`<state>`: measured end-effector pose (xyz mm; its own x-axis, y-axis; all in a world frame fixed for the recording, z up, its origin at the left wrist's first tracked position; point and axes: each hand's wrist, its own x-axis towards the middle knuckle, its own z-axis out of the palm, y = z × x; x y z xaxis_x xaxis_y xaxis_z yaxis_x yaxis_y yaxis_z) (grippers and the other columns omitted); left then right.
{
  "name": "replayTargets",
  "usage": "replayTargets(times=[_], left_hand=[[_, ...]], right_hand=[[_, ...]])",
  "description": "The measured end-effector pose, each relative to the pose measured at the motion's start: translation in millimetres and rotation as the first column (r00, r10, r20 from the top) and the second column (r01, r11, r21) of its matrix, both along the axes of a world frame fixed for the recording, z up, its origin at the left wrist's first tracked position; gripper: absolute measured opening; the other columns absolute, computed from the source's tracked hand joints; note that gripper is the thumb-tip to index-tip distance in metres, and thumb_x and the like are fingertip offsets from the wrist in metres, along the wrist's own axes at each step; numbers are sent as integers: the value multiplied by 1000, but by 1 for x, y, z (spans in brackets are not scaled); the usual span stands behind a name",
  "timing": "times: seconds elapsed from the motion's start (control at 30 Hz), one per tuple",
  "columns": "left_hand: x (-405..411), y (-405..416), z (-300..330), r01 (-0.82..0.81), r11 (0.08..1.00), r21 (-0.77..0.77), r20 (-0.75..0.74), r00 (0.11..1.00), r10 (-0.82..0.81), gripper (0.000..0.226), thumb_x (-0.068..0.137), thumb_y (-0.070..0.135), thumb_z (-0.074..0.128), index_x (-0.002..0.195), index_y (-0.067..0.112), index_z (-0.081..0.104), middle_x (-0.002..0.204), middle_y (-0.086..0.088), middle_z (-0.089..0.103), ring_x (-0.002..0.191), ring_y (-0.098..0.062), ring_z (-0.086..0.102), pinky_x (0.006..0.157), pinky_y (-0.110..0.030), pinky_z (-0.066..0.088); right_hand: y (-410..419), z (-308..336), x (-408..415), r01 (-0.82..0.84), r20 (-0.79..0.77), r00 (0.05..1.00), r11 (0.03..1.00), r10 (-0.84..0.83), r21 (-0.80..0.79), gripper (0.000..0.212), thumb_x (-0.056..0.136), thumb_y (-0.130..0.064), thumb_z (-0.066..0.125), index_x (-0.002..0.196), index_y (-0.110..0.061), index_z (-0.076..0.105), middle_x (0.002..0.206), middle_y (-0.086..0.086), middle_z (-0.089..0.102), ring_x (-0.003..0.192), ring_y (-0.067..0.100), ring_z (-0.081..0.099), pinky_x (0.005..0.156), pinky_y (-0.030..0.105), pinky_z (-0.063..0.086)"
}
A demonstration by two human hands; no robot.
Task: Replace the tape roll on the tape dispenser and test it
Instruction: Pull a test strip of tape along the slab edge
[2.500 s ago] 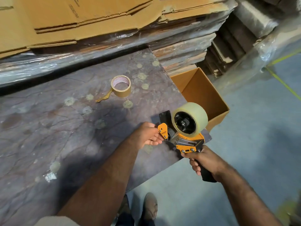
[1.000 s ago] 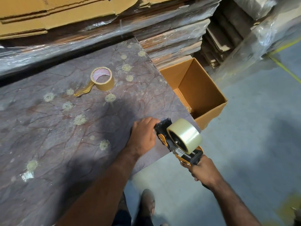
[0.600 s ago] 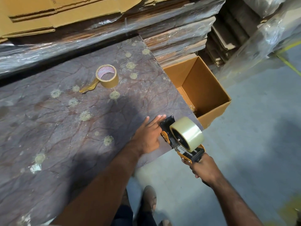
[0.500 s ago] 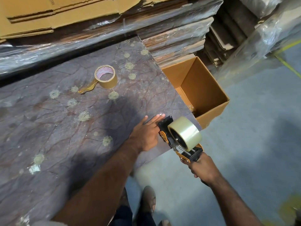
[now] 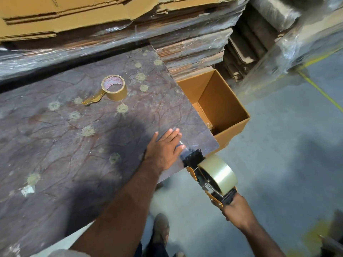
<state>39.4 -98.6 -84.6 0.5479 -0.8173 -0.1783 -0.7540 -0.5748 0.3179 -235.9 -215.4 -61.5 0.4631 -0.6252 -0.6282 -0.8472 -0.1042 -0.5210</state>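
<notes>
Pinning the clear tape strip (image 5: 182, 145) flat on the table (image 5: 74, 145) with my left hand (image 5: 163, 151), fingers together, my right hand (image 5: 236, 210) wrapping the tape dispenser (image 5: 209, 175) handle off the corner to test its new tape roll (image 5: 220, 173).

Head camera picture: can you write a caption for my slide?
Left hand flat on the dark marbled table while the right hand pulls the orange tape dispenser.
</notes>
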Motion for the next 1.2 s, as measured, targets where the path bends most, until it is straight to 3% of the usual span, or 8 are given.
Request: replayTargets(times=[0.13, 0.33, 0.53, 0.7, 0.83, 0.97, 1.1, 1.2], left_hand=[[-10, -8, -3, -33, 998, 50, 46, 998, 31, 74, 98, 69, 16, 158, 25, 20, 169, 9, 5, 156, -13, 5, 124, -55, 9], [-17, -18, -5, -48, 987, 155, 113, 993, 30, 100, 89, 80, 27, 159, 16, -3, 169, -1, -12, 157, -20, -5, 124, -57, 3], [-18, -36, 8, -109, 981, 162, 118, 989, 90, 111, 82, 88, 28, 159, 10, 9, 169, -10, 4, 156, -24, 6, 124, -56, -1], [-25, -44, 11, -74, 969, 236, 94, 994, 53, 109, 84, 42, 71, 158, 1, 1, 167, -22, -5, 156, -32, -4, 127, -45, -2], [-22, -44, 7, -70, 974, 217, 103, 993, 49, 117, 81, 62, 68, 157, 0, 4, 167, -23, -1, 156, -34, 1, 127, -43, -1], [-22, -45, 5, -81, 980, 181, 82, 994, 68, 129, 72, 92, 39, 157, 1, 8, 167, -22, 1, 156, -33, 1, 125, -44, -2], [-21, -36, -4, -74, 996, 53, 32, 997, 73, 125, 75, 88, 46, 158, 2, 10, 168, -20, 0, 156, -31, -1, 126, -43, -1], [-18, -25, -4, -56, 998, -29, -35, 998, 55, 117, 79, 79, 54, 158, 4, 12, 168, -17, 1, 156, -30, -1, 126, -43, 1]], right_hand=[[-2, -3, -4, -35, 3, 999, 999, 36, -39, 27, 74, -37, 84, 77, -23, 61, 57, -4, 62, 48, 13, 54, 49, 22, 45], [-11, -15, -12, -123, -99, 989, 987, 113, -103, 8, 70, -10, 71, 65, -11, 64, 57, 5, 70, 52, 23, 68, 51, 34, 57], [-4, -1, -13, -89, -66, 994, 994, 85, -58, 32, 81, -36, 77, 66, -11, 63, 50, 3, 65, 41, 13, 62, 40, 16, 40], [-6, -2, -2, 9, 12, 1000, 993, -10, 116, 16, 79, -33, 72, 88, -21, 71, 52, 5, 55, 39, 20, 48, 46, 30, 48], [-5, -9, 2, 72, 50, 995, 957, -89, 281, 4, 83, -17, 66, 86, -19, 67, 47, 8, 41, 39, 21, 33, 46, 32, 36], [13, -26, -28, 64, -141, 990, 962, -27, 267, 10, 79, -20, 63, 72, -13, 62, 47, 3, 42, 36, 18, 35, 41, 21, 27], [45, -46, -43, 219, -140, 974, 890, -177, 399, 12, 76, -18, 66, 75, -11, 56, 50, 6, 40, 37, 17, 33, 44, 24, 25], [30, -41, -28, 256, -119, 967, 852, -227, 456, 31, 86, -7, 63, 63, -15, 44, 48, 6, 33, 38, 17, 27, 44, 22, 24]])
